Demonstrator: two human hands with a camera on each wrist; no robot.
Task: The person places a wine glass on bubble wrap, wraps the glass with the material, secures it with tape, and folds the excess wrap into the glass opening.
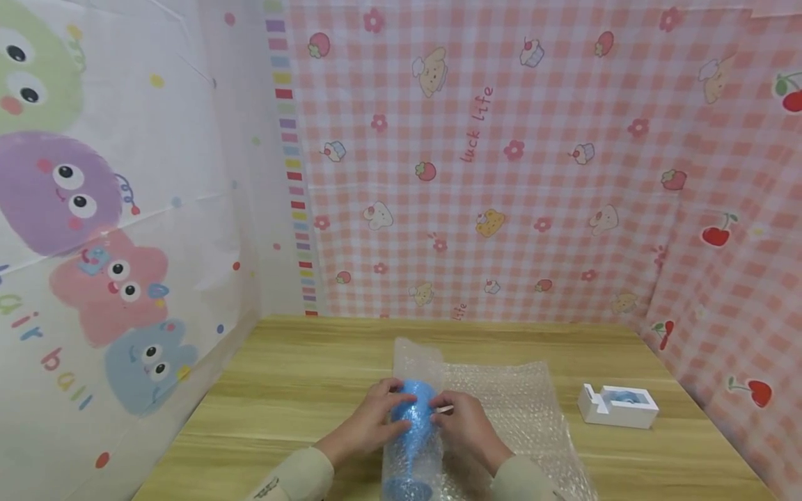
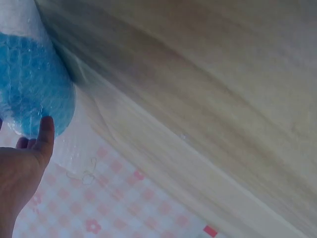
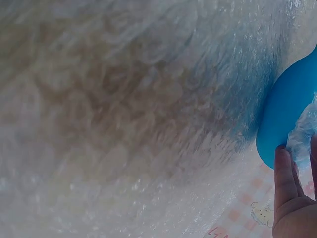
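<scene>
A blue vase-like object (image 1: 413, 442), narrow in the middle and wider at both ends, lies in bubble wrap (image 1: 507, 396) on the table. My left hand (image 1: 370, 421) holds its left side, fingers bent over the wrapped top; the left wrist view shows fingertips touching the wrapped blue end (image 2: 37, 84). At the right side, my right hand (image 1: 466, 421) pinches the wrap edge, where a small whitish strip (image 1: 445, 409) shows; its kind is unclear. In the right wrist view, smooth blue surface (image 3: 285, 109) shows uncovered beside the right fingers (image 3: 283, 171).
To the right on the wooden table (image 1: 282, 390) stands a white tape dispenser (image 1: 620, 410) with a bluish roll in it. A loose sheet of wrap spreads right of the object. Patterned cloths (image 1: 501, 188) hang behind and on both sides.
</scene>
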